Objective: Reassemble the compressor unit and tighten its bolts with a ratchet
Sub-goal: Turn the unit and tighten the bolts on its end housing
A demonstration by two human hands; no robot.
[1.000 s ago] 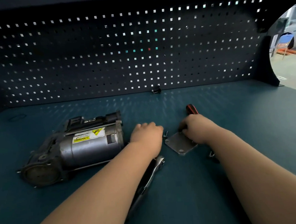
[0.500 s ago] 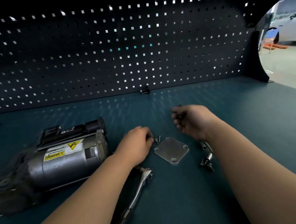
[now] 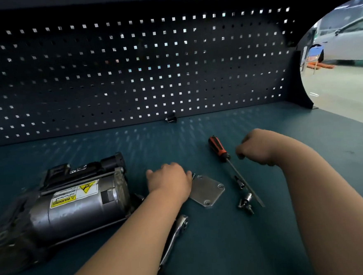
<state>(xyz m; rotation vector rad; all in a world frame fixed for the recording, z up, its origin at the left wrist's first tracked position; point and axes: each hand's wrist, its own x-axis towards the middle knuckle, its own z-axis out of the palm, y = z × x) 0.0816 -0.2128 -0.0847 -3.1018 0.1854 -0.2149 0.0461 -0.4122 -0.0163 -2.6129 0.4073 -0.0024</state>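
Ratchet [image 3: 178, 225]: nearest to me on the counter [image 3: 227, 254]. Its chrome head shows just right of my left forearm, and the handle runs back under the arm.
Compressor unit [image 3: 73, 203]: lies on its side at my left. The grey metal cylinder has a yellow warning label facing up and a black connector block along the far edge. Its near end is too blurred to read.
Left hand [image 3: 168, 182]: palm down between the compressor unit and the cover plate, knuckles up, fingers bent toward the counter. The tips are hidden, so I cannot tell whether it holds anything.
Cover plate [image 3: 209, 191]: flat on the counter, with holes at the corners I can see. Its left edge meets my left hand.
Bolt [image 3: 193, 176]: a small one, just beside my left knuckles at the plate's far corner.
Sockets [image 3: 245, 200]: a few small chrome pieces right of the plate, close along the screwdriver's shaft.
Screwdriver [image 3: 219, 149]: black and orange handle pointing away from me, with the shaft slanting back toward me and to the right.
Right hand [image 3: 256, 148]: right of the screwdriver handle and not touching it, fingers curled into a fist. I cannot tell whether anything is inside.
Pegboard [image 3: 129, 76]: dark panel standing along the back of the counter.
Small dark fitting [image 3: 171, 118]: at the foot of the pegboard.
Car [image 3: 352, 39]: pale, past the counter's right end.
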